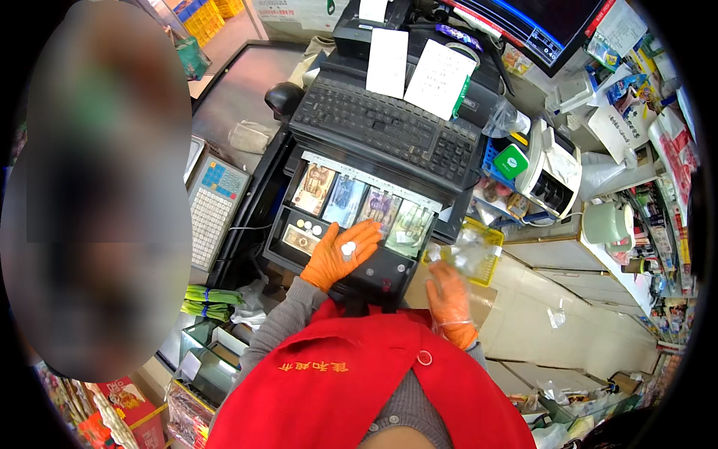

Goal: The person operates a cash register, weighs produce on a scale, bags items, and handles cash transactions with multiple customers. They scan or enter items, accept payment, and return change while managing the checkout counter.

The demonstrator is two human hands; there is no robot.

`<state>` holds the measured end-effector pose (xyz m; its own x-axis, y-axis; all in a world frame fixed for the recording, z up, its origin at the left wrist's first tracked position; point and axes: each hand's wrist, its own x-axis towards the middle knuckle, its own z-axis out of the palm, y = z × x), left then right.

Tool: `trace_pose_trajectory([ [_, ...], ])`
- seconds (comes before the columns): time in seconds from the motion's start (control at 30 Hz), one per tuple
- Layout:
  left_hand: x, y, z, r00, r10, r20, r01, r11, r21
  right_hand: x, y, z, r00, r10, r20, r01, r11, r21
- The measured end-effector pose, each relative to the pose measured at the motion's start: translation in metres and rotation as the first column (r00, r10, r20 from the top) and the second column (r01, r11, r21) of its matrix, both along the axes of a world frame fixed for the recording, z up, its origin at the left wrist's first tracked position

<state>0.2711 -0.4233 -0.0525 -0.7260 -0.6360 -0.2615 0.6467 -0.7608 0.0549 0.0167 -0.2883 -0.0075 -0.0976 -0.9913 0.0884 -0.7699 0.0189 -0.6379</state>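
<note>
My left hand (342, 255), in an orange glove, lies palm up over an open cash drawer (280, 250), with several coins (348, 248) resting on the palm and the fingers extended. Banknotes (343, 201) fill the drawer's back compartments. A brown note (301, 240) and more coins (308, 225) are at its front left, and a few coins (400, 268) lie in the front right part. My right hand (449, 300), also orange-gloved with a clear plastic glove over it, hangs right of the drawer beside a yellow plastic basket (493, 247); its fingers are blurred, and no held object shows.
A black keyboard (381, 126) sits above the drawer, with a barcode scanner (284, 99) at its left. A weighing scale's keypad (216, 207) stands farther left. Beyond it is a blurred person (106, 196). A white banknote counter (549, 168) and a green container (606, 224) are at the right.
</note>
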Motion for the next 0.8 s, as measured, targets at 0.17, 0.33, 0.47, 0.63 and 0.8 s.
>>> trace_pose_trajectory([
  [0.17, 0.008, -0.003, 0.018, 0.987, 0.151, -0.049, -0.152, 0.988, -0.02, -0.001, -0.002, -0.008, 1.0, 0.006, 0.025, -0.005, 1.0, -0.021],
  [0.33, 0.068, -0.04, 0.062, 0.861, 0.49, -0.137, -0.506, 0.851, -0.139, -0.002, -0.008, -0.024, 1.0, -0.011, -0.016, 0.011, 1.0, -0.004],
  [0.47, 0.166, -0.068, 0.071, 0.55, 0.804, -0.226, -0.823, 0.568, 0.016, -0.006, -0.018, -0.046, 0.994, 0.073, 0.076, -0.065, 0.993, -0.1],
  [0.63, 0.322, -0.064, 0.07, 0.133, 0.981, -0.144, -0.982, 0.15, 0.113, 0.02, -0.057, -0.045, 0.981, 0.107, 0.16, -0.093, 0.991, -0.092],
  [0.8, 0.475, -0.026, 0.051, -0.087, 0.996, -0.027, -0.97, -0.078, 0.232, 0.083, -0.106, -0.02, 0.978, 0.206, 0.041, -0.2, 0.973, -0.115],
])
